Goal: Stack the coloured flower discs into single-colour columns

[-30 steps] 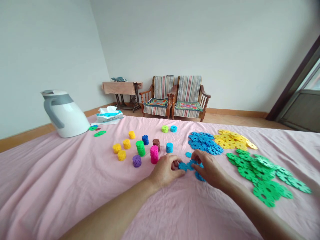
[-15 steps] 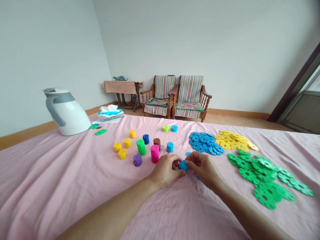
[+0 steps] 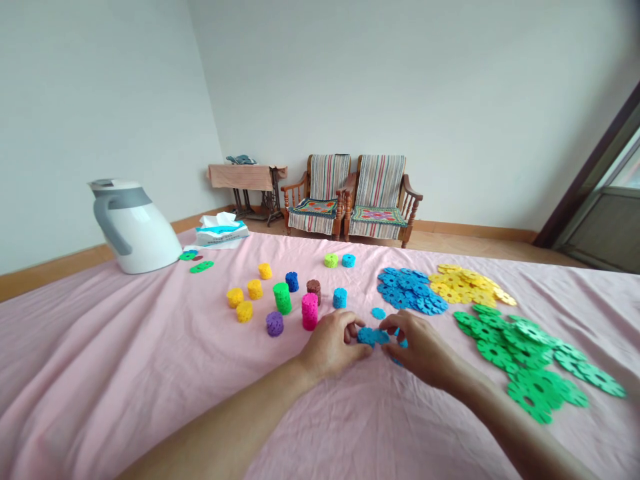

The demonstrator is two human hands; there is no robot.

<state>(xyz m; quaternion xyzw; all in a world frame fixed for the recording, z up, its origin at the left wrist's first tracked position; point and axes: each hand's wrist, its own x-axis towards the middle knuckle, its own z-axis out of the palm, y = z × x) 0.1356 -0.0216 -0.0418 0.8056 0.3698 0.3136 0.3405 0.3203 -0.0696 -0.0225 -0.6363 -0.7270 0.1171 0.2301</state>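
My left hand (image 3: 333,341) pinches a light blue notched plastic disc stack (image 3: 367,335) between thumb and fingers, just above the pink cloth. Facing it, my right hand (image 3: 423,345) has its thumb and index finger at the edge of another light blue disc (image 3: 382,337), which overlaps the stack's right side. More light blue discs (image 3: 402,343) show partly behind the right fingers. One loose light blue disc (image 3: 379,313) lies beyond the hands. Left of my left hand stand a tall pink stack (image 3: 310,312), a brown stack (image 3: 314,288) and a short light blue stack (image 3: 340,298).
Piles of blue (image 3: 410,291), yellow (image 3: 467,285) and green discs (image 3: 525,353) spread at the right. Green (image 3: 283,299), purple (image 3: 275,324) and several yellow stacks (image 3: 245,311) stand left. A white jug (image 3: 143,230) and tissue box (image 3: 222,233) are at the far left.
My right hand has shifted slightly right, and a light blue disc now shows flat between the two hands. The blue piece in my left hand has tilted flatter.
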